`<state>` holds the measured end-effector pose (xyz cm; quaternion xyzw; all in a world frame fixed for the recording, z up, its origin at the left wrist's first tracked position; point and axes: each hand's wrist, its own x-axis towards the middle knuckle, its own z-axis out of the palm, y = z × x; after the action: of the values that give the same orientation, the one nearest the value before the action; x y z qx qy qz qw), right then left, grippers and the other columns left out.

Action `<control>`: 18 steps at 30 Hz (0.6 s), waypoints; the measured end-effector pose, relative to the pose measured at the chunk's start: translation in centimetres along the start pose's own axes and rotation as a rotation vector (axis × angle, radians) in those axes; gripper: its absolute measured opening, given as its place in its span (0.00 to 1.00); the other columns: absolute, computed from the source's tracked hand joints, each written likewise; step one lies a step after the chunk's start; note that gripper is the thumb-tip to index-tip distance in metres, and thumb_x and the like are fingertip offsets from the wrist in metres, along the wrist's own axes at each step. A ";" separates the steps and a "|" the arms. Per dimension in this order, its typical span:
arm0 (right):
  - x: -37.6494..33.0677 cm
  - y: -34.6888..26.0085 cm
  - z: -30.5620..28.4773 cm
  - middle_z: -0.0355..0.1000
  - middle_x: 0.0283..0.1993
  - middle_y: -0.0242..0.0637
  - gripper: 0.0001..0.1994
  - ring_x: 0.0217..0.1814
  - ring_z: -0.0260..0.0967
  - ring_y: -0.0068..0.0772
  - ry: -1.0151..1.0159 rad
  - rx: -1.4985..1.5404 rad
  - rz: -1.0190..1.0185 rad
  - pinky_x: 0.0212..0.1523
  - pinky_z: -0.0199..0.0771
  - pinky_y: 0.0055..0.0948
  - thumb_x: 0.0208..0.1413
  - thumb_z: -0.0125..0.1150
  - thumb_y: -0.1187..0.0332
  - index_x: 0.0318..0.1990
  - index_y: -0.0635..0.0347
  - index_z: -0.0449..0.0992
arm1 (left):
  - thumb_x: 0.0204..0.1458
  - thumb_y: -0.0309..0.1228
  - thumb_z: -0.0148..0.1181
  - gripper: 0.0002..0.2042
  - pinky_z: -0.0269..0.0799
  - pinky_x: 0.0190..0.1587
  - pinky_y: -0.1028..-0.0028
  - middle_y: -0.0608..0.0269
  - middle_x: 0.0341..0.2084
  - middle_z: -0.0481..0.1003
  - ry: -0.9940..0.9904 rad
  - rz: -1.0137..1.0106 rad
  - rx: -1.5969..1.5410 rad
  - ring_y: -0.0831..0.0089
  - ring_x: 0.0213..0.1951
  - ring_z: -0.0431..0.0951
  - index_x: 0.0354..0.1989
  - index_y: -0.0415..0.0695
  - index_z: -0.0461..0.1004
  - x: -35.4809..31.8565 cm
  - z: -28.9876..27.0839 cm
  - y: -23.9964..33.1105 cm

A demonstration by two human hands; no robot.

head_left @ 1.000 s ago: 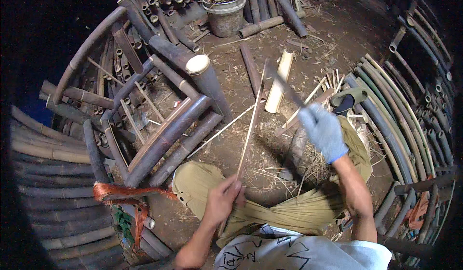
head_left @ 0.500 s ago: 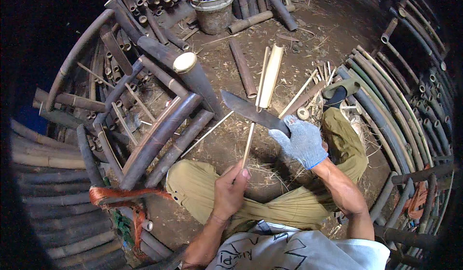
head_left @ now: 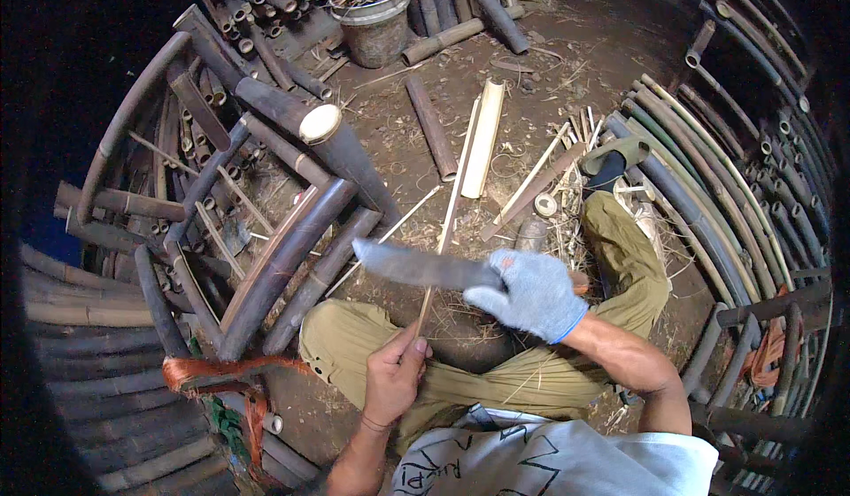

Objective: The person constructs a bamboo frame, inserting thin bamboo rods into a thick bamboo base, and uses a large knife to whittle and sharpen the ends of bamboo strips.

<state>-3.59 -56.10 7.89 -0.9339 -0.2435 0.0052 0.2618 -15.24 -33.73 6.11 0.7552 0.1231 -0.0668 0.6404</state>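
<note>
My bare left hand (head_left: 395, 374) is closed round the near end of a thin bamboo strip (head_left: 452, 208), which points away from me and slants slightly right. In a grey-blue knitted glove, my right hand (head_left: 531, 297) grips a broad-bladed machete (head_left: 412, 266); the glove covers its handle. The blade lies across the strip a short way beyond my left fingers, its tip toward the left and slightly blurred. Whether its edge bites into the strip I cannot tell. Just past the blade, a pale split bamboo piece (head_left: 484, 142) lies on the ground close to the strip's far end.
A bamboo frame (head_left: 292, 261) with a thick upright post (head_left: 341, 146) stands at left. Long bamboo poles (head_left: 699, 195) are stacked on the right. A bucket of shavings (head_left: 372, 31) sits at the far side. My crossed legs (head_left: 624, 261) are close below the hands.
The machete has come nearer to me and leftward along the strip, toward my left hand. My left hand has shifted slightly left and down, still holding the strip.
</note>
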 end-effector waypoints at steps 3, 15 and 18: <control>0.1 1.0 1.2 0.75 0.27 0.49 0.27 0.30 0.75 0.54 0.023 0.004 0.019 0.31 0.74 0.48 0.53 0.58 0.38 0.31 0.59 0.75 | 0.60 0.27 0.54 0.15 0.69 0.32 0.76 0.62 0.25 0.72 0.035 0.223 0.235 0.77 0.27 0.70 0.54 0.35 0.74 -0.3 0.2 0.0; 4.6 14.4 -5.0 0.72 0.30 0.57 0.25 0.37 0.73 0.60 0.340 0.022 0.491 0.38 0.72 0.50 0.65 0.46 0.48 0.31 0.64 0.75 | 0.62 0.27 0.51 0.17 0.66 0.27 0.79 0.64 0.25 0.73 -0.127 -0.004 0.105 0.81 0.24 0.69 0.58 0.39 0.72 -6.1 -3.0 -5.1; 3.0 9.7 -3.1 0.74 0.29 0.53 0.24 0.35 0.74 0.57 0.385 0.095 0.288 0.35 0.73 0.49 0.60 0.53 0.46 0.31 0.61 0.76 | 0.64 0.27 0.49 0.19 0.62 0.23 0.83 0.68 0.25 0.72 -0.105 -0.197 -0.163 0.85 0.20 0.65 0.64 0.42 0.66 -4.9 -1.9 -3.2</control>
<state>3.87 -63.42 6.14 -0.9293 -0.0528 -0.1244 0.3437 -20.95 -31.87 4.67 0.6803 0.1680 -0.1583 0.6957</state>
